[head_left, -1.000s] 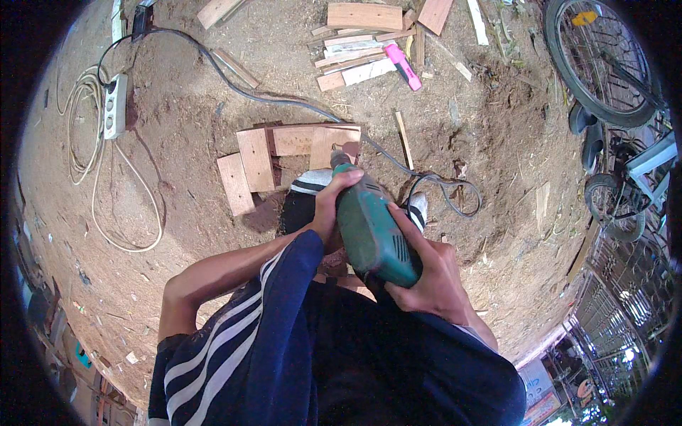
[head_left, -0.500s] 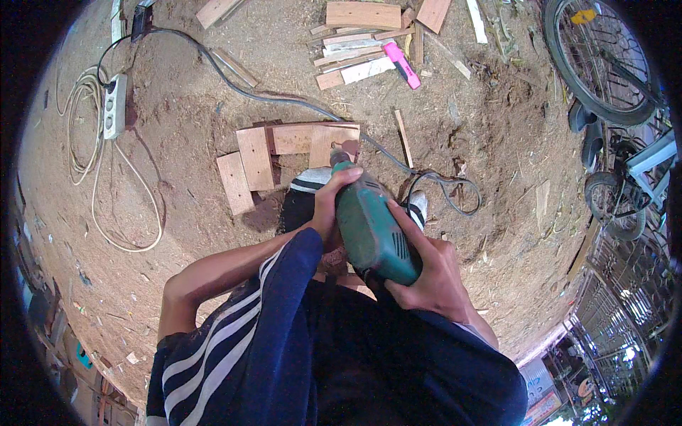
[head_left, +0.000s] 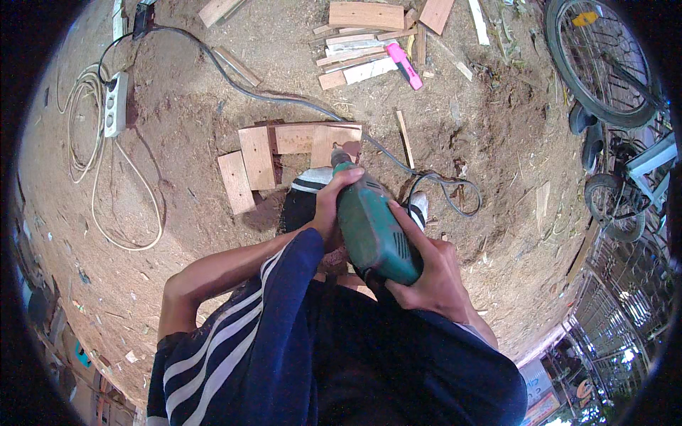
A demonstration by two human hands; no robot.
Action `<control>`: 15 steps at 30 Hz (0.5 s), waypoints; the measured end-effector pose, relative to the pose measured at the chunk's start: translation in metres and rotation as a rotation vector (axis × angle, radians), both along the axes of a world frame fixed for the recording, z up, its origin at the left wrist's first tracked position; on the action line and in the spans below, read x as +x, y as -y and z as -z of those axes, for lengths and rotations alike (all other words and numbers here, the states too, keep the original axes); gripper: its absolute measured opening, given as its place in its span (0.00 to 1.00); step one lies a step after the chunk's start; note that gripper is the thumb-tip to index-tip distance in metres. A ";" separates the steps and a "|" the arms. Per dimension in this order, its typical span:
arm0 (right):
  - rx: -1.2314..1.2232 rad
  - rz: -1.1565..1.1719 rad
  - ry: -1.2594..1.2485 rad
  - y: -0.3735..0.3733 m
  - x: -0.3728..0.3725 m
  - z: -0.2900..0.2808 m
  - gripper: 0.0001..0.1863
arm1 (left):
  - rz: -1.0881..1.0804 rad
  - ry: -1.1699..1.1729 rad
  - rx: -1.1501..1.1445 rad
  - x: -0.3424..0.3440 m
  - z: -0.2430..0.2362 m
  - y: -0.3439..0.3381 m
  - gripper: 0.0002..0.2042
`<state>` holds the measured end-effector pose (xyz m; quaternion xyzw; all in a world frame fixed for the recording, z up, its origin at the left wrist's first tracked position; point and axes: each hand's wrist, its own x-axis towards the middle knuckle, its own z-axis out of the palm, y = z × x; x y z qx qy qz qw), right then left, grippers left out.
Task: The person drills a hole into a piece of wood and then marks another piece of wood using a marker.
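I find the left hand [head_left: 329, 206] closed around the nose of a green corded power drill [head_left: 373, 231], thumb on top; the right hand [head_left: 435, 275] clasps its rear housing, forefinger laid along the side. This double hold presumably steadies the tool, whose chuck [head_left: 339, 157] points at a wooden board [head_left: 322, 143] on the ground ahead. A striped left shoe [head_left: 307, 182] sits close to the boards, perhaps as a brace. The black cable [head_left: 273, 101] lies slack, likely for reach.

Hidden beneath the drill: the remaining fingers and the trigger. I cannot tell whether the bit touches wood. The spoked wheel [head_left: 561, 64] is cut off above.
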<state>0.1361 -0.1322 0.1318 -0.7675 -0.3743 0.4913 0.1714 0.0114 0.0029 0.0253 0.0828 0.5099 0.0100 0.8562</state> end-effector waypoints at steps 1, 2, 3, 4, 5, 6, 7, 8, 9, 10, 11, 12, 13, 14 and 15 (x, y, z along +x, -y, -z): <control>0.000 -0.001 0.000 -0.001 0.000 -0.001 0.54 | -0.003 -0.018 0.014 0.000 0.000 0.000 0.23; -0.016 0.004 -0.006 -0.002 0.000 -0.002 0.55 | 0.007 -0.018 0.012 -0.001 0.002 0.001 0.24; -0.032 0.010 -0.012 -0.003 0.000 -0.003 0.55 | 0.012 -0.018 0.011 -0.002 0.005 0.002 0.24; -0.032 0.010 -0.010 -0.002 0.000 -0.002 0.55 | 0.018 -0.015 0.011 -0.002 0.006 0.002 0.24; 0.018 -0.026 0.008 0.000 0.001 0.000 0.55 | 0.028 0.008 -0.003 -0.003 0.008 0.002 0.24; 0.069 -0.062 0.026 0.001 0.002 0.001 0.56 | 0.039 0.031 -0.017 -0.004 0.009 0.002 0.24; 0.069 -0.064 0.025 0.001 0.001 0.001 0.56 | 0.038 0.030 -0.017 -0.005 0.011 0.002 0.24; 0.078 -0.063 0.022 0.001 0.001 0.002 0.56 | 0.034 0.040 -0.008 -0.005 0.013 0.003 0.25; 0.086 -0.062 0.020 0.001 0.001 0.002 0.56 | 0.030 0.051 0.000 -0.006 0.014 0.003 0.25; 0.085 -0.061 0.020 0.001 0.001 0.002 0.56 | 0.031 0.051 0.000 -0.005 0.013 0.002 0.25; 0.082 -0.061 0.017 0.002 0.002 0.003 0.56 | 0.023 0.056 -0.026 -0.004 0.010 0.002 0.25; 0.078 -0.060 0.014 0.002 0.002 0.003 0.56 | 0.016 0.061 -0.051 -0.004 0.009 0.001 0.25; 0.078 -0.059 0.015 0.002 0.002 0.003 0.56 | 0.017 0.061 -0.051 -0.004 0.011 0.002 0.25; 0.086 -0.062 0.018 0.002 0.002 0.003 0.56 | 0.009 0.062 -0.049 -0.006 0.012 0.002 0.24; 0.094 -0.065 0.021 0.002 0.001 0.002 0.57 | 0.000 0.062 -0.046 -0.007 0.013 0.002 0.24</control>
